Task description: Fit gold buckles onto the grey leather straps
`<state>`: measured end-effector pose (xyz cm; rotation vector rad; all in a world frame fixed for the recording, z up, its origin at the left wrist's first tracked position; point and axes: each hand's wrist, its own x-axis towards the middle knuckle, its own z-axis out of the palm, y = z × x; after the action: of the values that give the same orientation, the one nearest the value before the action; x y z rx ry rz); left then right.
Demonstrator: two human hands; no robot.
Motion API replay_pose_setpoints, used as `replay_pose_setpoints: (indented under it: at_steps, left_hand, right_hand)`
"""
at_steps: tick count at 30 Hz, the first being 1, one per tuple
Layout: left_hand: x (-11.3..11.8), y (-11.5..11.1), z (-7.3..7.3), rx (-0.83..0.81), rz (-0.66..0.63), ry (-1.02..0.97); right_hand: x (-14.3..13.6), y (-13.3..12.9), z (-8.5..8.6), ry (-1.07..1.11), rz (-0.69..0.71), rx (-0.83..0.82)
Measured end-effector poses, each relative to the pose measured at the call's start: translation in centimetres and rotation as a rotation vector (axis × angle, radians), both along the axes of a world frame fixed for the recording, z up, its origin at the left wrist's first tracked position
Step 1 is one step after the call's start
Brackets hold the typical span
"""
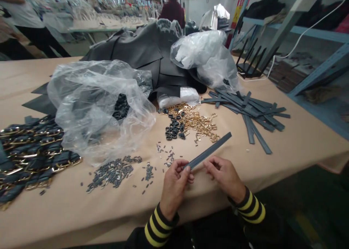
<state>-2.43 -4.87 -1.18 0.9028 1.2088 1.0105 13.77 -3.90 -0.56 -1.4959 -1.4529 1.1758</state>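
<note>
My left hand (177, 183) pinches the lower end of a dark grey strap (209, 150) between thumb and fingers; the strap slants up to the right above the table. Just below the strap is my right hand (225, 174), its thumb and fingertips closed together; anything in them is too small to make out. Beyond the strap lie gold buckles (201, 121) in a heap, with small black loops (174, 129) beside them. Small metal clips (111, 172) are scattered left of my left hand. More dark straps (253, 110) are piled at the right.
A clear plastic bag (100, 107) with black pieces inside stands left of centre. Finished-looking straps with gold buckles (29, 154) cover the left side. Black sheet material (136, 52), another plastic bag (204, 56) and a router (248, 68) stand behind. People are in the background.
</note>
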Motion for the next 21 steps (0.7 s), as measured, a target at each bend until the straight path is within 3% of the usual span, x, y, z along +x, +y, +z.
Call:
replay_pose_setpoints:
  at_steps: [2, 4, 7, 11, 15, 17, 21]
  left_hand:
    - [-0.3, 0.0, 0.0, -0.004, 0.004, 0.013]
    - [-0.5, 0.1, 0.0, -0.013, -0.001, 0.005]
    - [-0.6, 0.0, 0.1, -0.03, -0.013, -0.04]
    - [-0.9, 0.0, 0.1, -0.014, -0.015, -0.06]
    - [-1.2, 0.0, -0.2, -0.017, -0.03, 0.077]
    - [-1.3, 0.1, -0.3, -0.047, -0.03, 0.074]
    - [-1.2, 0.4, -0.5, -0.073, -0.024, 0.033]
  right_hand:
    - [0.5, -0.1, 0.6, -0.282, -0.027, 0.308]
    - [0.8, 0.1, 1.1, -0.481, 0.04, 0.572]
    - [0.6, 0.6, 1.2, -0.62, 0.283, 0.69]
    - [0.1, 1.0, 1.0, -0.478, 0.4, 0.439]
    - [-0.2, 0.9, 0.9, 0.038, 0.494, -0.168]
    - [-0.3, 0.9, 0.6, 0.297, 0.486, -0.378]
    - [-0.6, 0.9, 0.0, 0.486, 0.412, -0.48]
